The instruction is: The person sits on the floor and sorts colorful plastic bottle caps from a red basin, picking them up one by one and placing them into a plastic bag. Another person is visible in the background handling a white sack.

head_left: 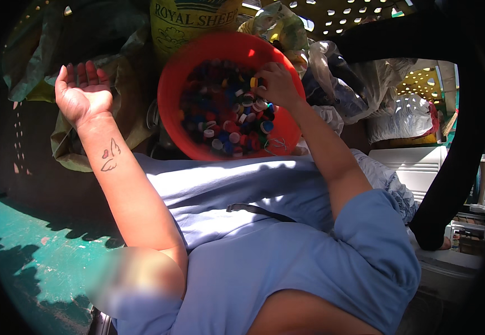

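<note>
A red plastic basin [170, 120] stands in front of me, holding a heap of mixed bottle caps [234, 125] in blue, red, white, green and black. Over its right side reaches my right hand [277, 85], its fingers bent and closed at a yellow bottle cap [253, 82] held up above the heap. Part of the grip is hidden by the back of the hand. My left hand [85, 96] is raised palm up to the left of the basin, fingers stretched out and nothing in it. Beneath and behind it is an open brownish sack [128, 106].
A yellow printed sack [178, 25] stands behind the basin. Clear plastic bags [360, 84] lie to the right, with a white bundle [402, 117] farther off. Another person's dark-clothed limb [455, 167] bends round the right side. Green flooring [36, 262] shows at lower left.
</note>
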The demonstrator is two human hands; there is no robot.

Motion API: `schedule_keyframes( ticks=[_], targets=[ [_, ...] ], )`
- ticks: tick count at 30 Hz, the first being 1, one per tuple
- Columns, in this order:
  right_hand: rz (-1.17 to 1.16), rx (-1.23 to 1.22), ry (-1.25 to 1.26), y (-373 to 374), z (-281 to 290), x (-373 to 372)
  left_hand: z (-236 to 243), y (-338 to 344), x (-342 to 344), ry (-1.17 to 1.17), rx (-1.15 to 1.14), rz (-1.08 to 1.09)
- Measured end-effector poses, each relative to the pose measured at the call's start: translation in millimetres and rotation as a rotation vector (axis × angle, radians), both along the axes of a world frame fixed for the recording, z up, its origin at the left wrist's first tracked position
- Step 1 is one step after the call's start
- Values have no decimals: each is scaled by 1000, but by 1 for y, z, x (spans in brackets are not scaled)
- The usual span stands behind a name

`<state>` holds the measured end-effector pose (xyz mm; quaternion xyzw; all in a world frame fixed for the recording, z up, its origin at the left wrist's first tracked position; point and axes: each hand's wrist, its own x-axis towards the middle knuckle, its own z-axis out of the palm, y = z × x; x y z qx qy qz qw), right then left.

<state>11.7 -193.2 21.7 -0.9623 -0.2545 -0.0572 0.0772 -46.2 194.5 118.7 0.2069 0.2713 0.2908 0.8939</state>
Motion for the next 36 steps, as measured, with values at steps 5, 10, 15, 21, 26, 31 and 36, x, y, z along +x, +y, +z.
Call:
schedule_keyframes(
  ticks=[5,10,15,21,26,31,36],
  targets=[
    [-257,-161,-16,-111,48,-56,-13,8,6,12,-2,-43],
    [-532,-337,60,-189,37,-112,-23,3,13,34,-11,-76],
    [-498,-222,35,-171,35,-106,-24,-4,10,48,18,-78],
    [-36,-100,62,-45,16,-66,-17,-26,10,46,63,-93],
    [25,-290,110,12,-27,-35,-16,-32,15,20,42,-99],
    [13,-471,159,22,-41,-24,-8,-18,10,9,53,-71],
    [33,-319,122,19,-45,-25,-8,-7,6,18,42,-46]
  ],
)
